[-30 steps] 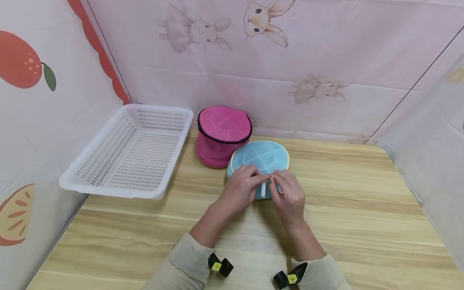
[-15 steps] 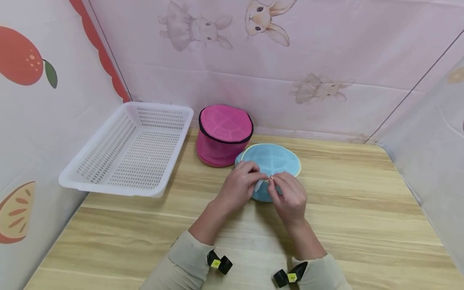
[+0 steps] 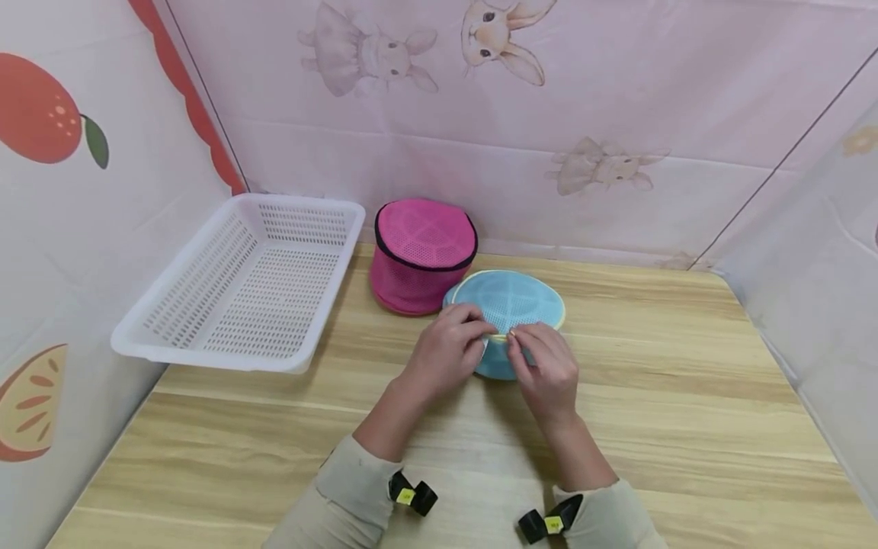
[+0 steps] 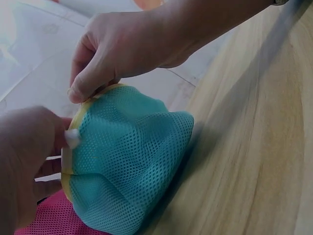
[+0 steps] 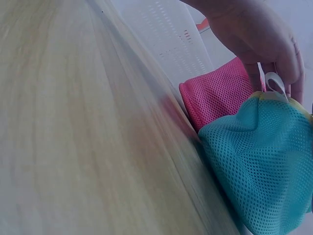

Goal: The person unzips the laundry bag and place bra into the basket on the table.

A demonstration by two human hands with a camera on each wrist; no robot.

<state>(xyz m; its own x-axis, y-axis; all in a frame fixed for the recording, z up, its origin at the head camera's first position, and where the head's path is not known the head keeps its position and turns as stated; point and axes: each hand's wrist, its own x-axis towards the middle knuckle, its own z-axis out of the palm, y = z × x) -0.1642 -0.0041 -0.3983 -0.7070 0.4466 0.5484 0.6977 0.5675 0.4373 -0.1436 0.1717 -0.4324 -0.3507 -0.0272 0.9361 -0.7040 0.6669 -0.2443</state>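
Observation:
A blue mesh laundry bag (image 3: pixel 509 293) with yellow trim stands on the table, its round lid on top. At the front of its rim, my left hand (image 3: pixel 446 349) holds the edge beside a white fabric loop (image 5: pixel 275 82). Just right of it, my right hand (image 3: pixel 549 370) pinches the yellow trim between thumb and fingers; in the left wrist view this right hand (image 4: pixel 129 46) shows from above. What lies between the right fingertips is hidden. The left hand (image 5: pixel 266 41) appears behind the rim in the right wrist view. Mesh sags in soft folds down the bag's side.
A pink mesh bag (image 3: pixel 420 286) with black trim stands behind and left of the blue one, close to it. Farther left is a white slotted plastic basket (image 3: pixel 322 305). Printed cloth walls (image 3: pixel 617 99) enclose the wooden table (image 3: pixel 686 412) at the back and sides.
The blue bag has shifted slightly right. My left fingers have moved left along the rim, away from the right fingertips, and the white loop is now mostly covered in the head view.

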